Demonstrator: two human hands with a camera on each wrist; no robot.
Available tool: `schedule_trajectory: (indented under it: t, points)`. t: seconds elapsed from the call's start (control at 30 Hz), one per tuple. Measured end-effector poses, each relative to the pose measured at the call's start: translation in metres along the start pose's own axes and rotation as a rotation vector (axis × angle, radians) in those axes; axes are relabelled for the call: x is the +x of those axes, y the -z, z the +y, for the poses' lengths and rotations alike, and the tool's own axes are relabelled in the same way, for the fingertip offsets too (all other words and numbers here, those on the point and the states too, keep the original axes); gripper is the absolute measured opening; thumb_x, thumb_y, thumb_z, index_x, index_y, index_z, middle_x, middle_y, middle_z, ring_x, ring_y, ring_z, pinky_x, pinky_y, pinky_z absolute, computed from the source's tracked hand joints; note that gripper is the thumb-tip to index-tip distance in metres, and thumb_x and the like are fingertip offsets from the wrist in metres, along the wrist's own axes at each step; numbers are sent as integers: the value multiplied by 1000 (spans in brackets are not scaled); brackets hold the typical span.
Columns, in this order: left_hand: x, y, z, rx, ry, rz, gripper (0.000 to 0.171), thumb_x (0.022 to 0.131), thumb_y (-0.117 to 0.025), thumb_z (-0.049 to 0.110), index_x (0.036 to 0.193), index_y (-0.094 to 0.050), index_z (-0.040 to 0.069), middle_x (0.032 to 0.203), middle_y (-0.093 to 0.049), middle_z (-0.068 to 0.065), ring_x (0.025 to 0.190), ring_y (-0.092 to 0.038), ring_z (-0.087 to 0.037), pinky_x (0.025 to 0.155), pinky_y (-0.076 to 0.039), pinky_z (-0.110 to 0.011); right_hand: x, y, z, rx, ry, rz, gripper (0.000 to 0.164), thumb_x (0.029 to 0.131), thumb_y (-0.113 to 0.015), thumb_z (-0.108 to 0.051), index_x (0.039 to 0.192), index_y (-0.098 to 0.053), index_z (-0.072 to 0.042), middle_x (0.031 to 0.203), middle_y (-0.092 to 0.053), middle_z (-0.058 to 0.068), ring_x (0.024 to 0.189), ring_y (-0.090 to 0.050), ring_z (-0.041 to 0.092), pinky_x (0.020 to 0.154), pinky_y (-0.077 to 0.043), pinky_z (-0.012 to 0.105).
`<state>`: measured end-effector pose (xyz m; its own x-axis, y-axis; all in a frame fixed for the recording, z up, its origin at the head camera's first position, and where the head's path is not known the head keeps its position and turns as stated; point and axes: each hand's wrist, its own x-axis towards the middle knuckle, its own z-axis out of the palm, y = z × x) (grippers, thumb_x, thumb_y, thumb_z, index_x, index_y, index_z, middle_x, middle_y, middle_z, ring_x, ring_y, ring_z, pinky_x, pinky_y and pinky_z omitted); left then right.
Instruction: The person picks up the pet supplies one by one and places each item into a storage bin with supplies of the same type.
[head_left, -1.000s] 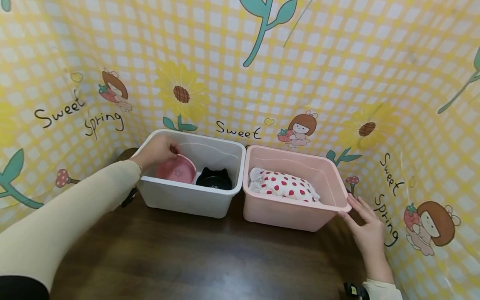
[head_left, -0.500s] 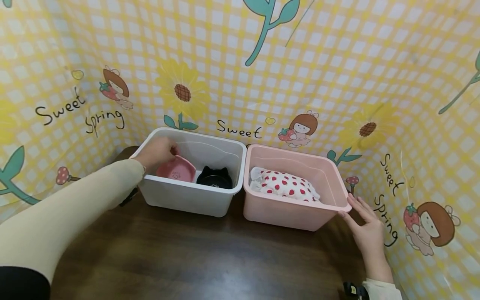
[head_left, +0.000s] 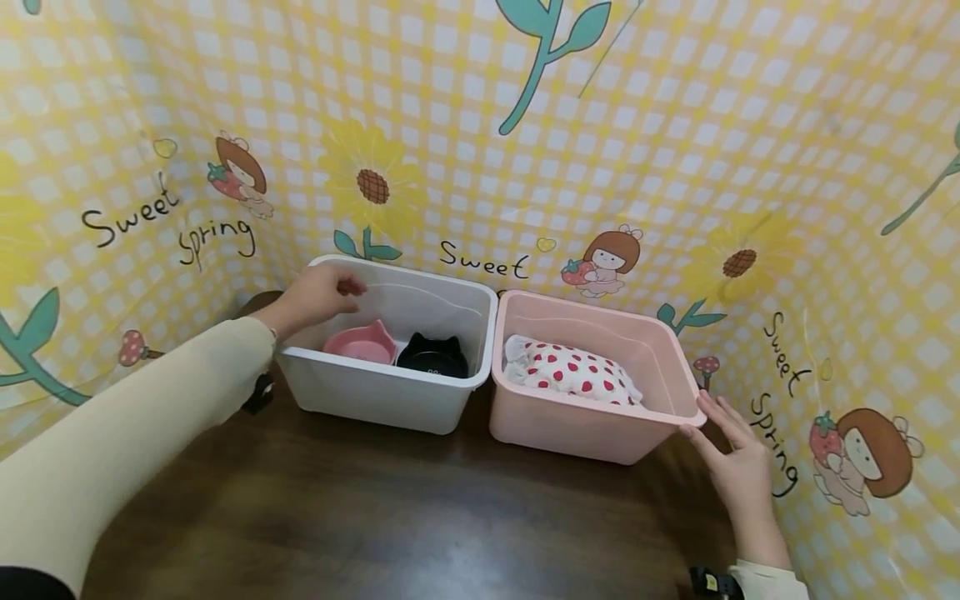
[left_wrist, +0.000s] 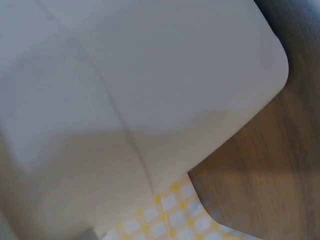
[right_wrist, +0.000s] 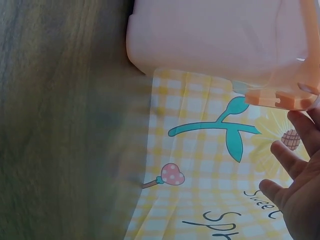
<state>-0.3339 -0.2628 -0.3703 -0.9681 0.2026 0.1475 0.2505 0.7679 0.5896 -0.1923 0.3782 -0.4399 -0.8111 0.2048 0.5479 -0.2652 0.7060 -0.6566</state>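
Observation:
My left hand [head_left: 321, 293] hovers over the left part of the pale grey bin [head_left: 375, 395], fingers loosely bent, holding nothing. Below it, apart from the fingers, a pink cat-eared bowl [head_left: 362, 345] lies in that bin. A black cat-eared bowl [head_left: 432, 358] lies to its right. My right hand [head_left: 741, 467] touches the right front corner of the pink bin [head_left: 570, 432] with outstretched fingertips. In the right wrist view, spread fingers [right_wrist: 290, 159] show close to the pink bin's rim [right_wrist: 272, 99]. The left wrist view shows the grey bin's outer wall [left_wrist: 165, 75], not the hand.
Inside the pink bin is a white, strawberry-printed cloth bundle [head_left: 576, 372]. Both bins stand side by side on a dark wooden table [head_left: 420, 508]. A yellow checked cloth [head_left: 450, 150] hangs close behind and at both sides.
My left hand has let go of the pink bowl and lifted slightly off it. The bowl, held tilted earlier, now lies lower in the grey bin. My right hand stays at the pink bin's corner.

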Motion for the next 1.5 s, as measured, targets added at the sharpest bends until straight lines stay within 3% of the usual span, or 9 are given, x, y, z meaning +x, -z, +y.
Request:
schedule_trajectory:
  t: [0.27, 0.53, 0.7, 0.83, 0.93, 1.07, 1.17, 1.37, 1.5]
  points:
    - [-20, 13, 12, -99, 0, -20, 31, 96, -73, 20, 123, -70, 6, 123, -68, -18, 116, -62, -32, 98, -49, -53, 6, 6, 0, -30, -11, -31, 47, 84, -86, -17, 130, -73, -21, 137, -66, -4, 129, -47, -13, 105, -33, 6]
    - [-54, 29, 20, -107, -45, 46, 39, 96, -73, 37, 125, -72, 12, 125, -70, -12, 119, -61, -30, 99, -49, -53, 5, 1, 1, -53, 11, -54, 48, 83, -87, -18, 130, -73, -21, 137, -66, 1, 126, -46, -16, 102, -32, 4]
    - [-78, 36, 19, -107, -27, 112, 40, 95, -73, 41, 125, -72, 14, 125, -71, -11, 117, -60, -27, 95, -48, -42, 5, -5, 1, -65, 87, -35, 51, 82, -88, -17, 131, -72, -21, 136, -67, 5, 125, -46, -18, 101, -32, 2]
    - [-100, 38, 15, -116, -23, 171, 39, 94, -75, 40, 124, -73, 15, 125, -70, -14, 106, -61, -25, 81, -49, -29, 5, -8, -1, -66, 116, -26, 52, 82, -88, -16, 131, -72, -21, 136, -68, 5, 124, -48, -18, 100, -33, 1]
    - [-118, 35, 12, -127, -22, 216, 34, 93, -76, 36, 122, -74, 18, 121, -70, -6, 95, -58, -18, 70, -50, -24, 6, -9, -2, -78, 130, -29, 52, 81, -88, -17, 131, -72, -20, 135, -68, 4, 124, -48, -17, 100, -32, 1]
    - [-139, 29, 10, -151, -12, 271, 31, 91, -79, 32, 119, -75, 20, 113, -67, 14, 90, -59, -7, 69, -49, -18, 8, -8, -4, -94, 143, -28, 52, 80, -89, -17, 130, -73, -17, 134, -69, 4, 124, -48, -17, 100, -32, 0]
    - [-153, 26, 9, -154, -23, 317, 30, 90, -81, 28, 118, -76, 20, 109, -65, 21, 89, -61, -3, 70, -49, -14, 8, -7, -7, -100, 154, -16, 51, 80, -89, -16, 129, -73, -15, 134, -69, 6, 126, -52, -8, 100, -32, 1]
    - [-173, 25, 3, -109, -85, 407, 25, 87, -84, 18, 111, -78, 18, 106, -69, 18, 97, -55, 1, 79, -40, -7, 3, -8, -10, -141, 191, 23, 49, 78, -90, -14, 124, -75, -10, 129, -71, 11, 128, -61, 27, 103, -29, 2]
    - [-181, 26, -2, -92, -110, 411, 27, 86, -85, 15, 111, -77, 15, 107, -68, 21, 101, -52, 6, 84, -37, -6, 0, -7, -13, -149, 220, 60, 48, 75, -91, -10, 121, -76, -8, 126, -72, 12, 126, -62, 19, 102, -29, 3]
